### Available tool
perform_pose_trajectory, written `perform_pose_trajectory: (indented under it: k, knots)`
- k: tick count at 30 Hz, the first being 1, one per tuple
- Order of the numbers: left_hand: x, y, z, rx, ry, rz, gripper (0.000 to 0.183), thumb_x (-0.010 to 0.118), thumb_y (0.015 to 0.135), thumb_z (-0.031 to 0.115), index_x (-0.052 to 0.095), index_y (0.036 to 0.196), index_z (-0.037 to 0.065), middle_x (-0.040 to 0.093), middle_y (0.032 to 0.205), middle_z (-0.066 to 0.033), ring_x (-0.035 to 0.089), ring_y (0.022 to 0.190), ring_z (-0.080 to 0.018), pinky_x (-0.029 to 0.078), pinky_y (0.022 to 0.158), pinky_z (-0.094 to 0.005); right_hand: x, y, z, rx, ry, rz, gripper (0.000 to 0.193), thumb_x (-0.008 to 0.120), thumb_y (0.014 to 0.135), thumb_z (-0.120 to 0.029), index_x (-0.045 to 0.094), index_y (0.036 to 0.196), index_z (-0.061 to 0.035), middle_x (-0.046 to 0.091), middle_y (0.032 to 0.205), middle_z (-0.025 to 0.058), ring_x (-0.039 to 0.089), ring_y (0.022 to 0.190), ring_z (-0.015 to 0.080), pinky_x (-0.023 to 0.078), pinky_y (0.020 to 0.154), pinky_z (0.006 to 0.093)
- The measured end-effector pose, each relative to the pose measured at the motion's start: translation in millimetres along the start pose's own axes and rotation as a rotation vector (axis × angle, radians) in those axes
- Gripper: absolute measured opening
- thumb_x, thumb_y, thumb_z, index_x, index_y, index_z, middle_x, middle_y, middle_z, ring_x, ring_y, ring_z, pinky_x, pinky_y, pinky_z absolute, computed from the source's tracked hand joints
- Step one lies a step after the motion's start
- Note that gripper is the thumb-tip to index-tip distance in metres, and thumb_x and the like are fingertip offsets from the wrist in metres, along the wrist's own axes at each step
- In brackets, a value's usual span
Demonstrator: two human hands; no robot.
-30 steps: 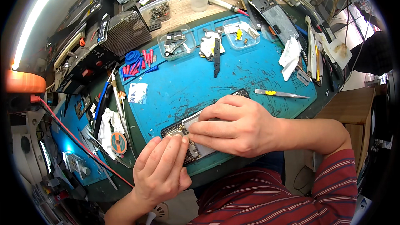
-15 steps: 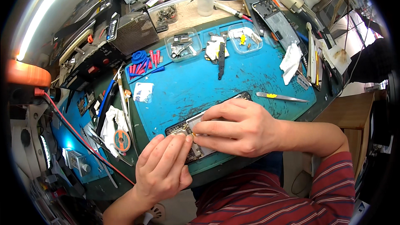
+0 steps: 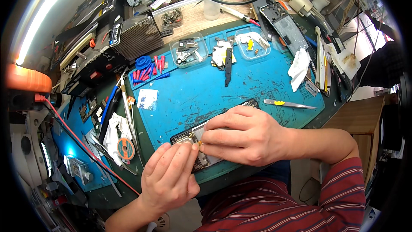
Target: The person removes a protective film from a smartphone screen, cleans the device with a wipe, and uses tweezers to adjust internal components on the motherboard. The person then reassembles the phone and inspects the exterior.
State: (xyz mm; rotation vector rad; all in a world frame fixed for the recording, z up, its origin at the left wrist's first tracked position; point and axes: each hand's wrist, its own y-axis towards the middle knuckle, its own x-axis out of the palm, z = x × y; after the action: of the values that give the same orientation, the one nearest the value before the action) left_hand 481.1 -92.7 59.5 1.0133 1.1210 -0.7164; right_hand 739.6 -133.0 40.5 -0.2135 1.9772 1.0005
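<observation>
An opened phone (image 3: 201, 160) lies slanted on the blue mat, its bare circuit board at the left end and a pale grey panel beside it. Over the board's edge, the fingers of my left hand (image 3: 169, 176) press together, tips down at the phone; whatever they grip is hidden. My right hand (image 3: 246, 137) reaches across from the right, fingertips pinched on a small gold-coloured strip (image 3: 200, 143) that meets the left fingertips. Both hands cover much of the phone. Tweezers (image 3: 292, 104) with a yellow mark rest beyond my right hand.
Two clear plastic boxes (image 3: 189, 62) (image 3: 253, 56) of small parts stand at the mat's back, with a dark strip (image 3: 228, 71) between them. Pink and blue tips (image 3: 148, 71) lie at back left. A solder-wire spool (image 3: 125, 148) sits left. Another phone housing (image 3: 287, 28) leans back right.
Both hands stay at the phone with only slight finger shifts. The gold-coloured strip shows a little more between the fingertips. The whole view has shifted slightly.
</observation>
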Motion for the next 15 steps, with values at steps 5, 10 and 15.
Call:
perform_pose_trajectory:
  k: [5, 10, 15]
  knots:
    - [-0.4, -2.8, -4.3, 0.005, -0.068, 0.043, 0.044, 0.053, 0.092, 0.020, 0.076, 0.122, -0.002, 0.071, 0.125, -0.0122, 0.069, 0.114, -0.0240, 0.050, 0.110, -0.0428, 2.6, -1.1, 0.4, 0.028, -0.006, 0.005, 0.028, 0.071, 0.081, -0.017, 0.076, 0.107, -0.0077, 0.070, 0.113, 0.0028, 0.069, 0.107, 0.0191, 0.055, 0.081, 0.0334]
    - [1.4, -4.4, -17.7, 0.005, -0.246, 0.138, 0.037, 0.058, 0.093, 0.021, 0.077, 0.113, -0.004, 0.073, 0.119, -0.0141, 0.071, 0.109, -0.0266, 0.055, 0.104, -0.0444, -2.0, 1.9, -1.0, 0.061, -0.023, -0.028, 0.032, 0.073, 0.078, -0.015, 0.077, 0.109, -0.0097, 0.073, 0.114, 0.0027, 0.071, 0.103, 0.0193, 0.056, 0.080, 0.0332]
    - [6.9, -12.9, -15.9, -0.043, -0.340, 0.246, 0.033, 0.059, 0.089, 0.015, 0.076, 0.110, -0.004, 0.074, 0.117, -0.0152, 0.071, 0.108, -0.0303, 0.054, 0.103, -0.0481, -5.9, 9.8, -4.0, 0.033, -0.055, -0.097, 0.038, 0.077, 0.072, -0.011, 0.078, 0.111, -0.0100, 0.074, 0.115, 0.0030, 0.072, 0.101, 0.0195, 0.057, 0.079, 0.0336]
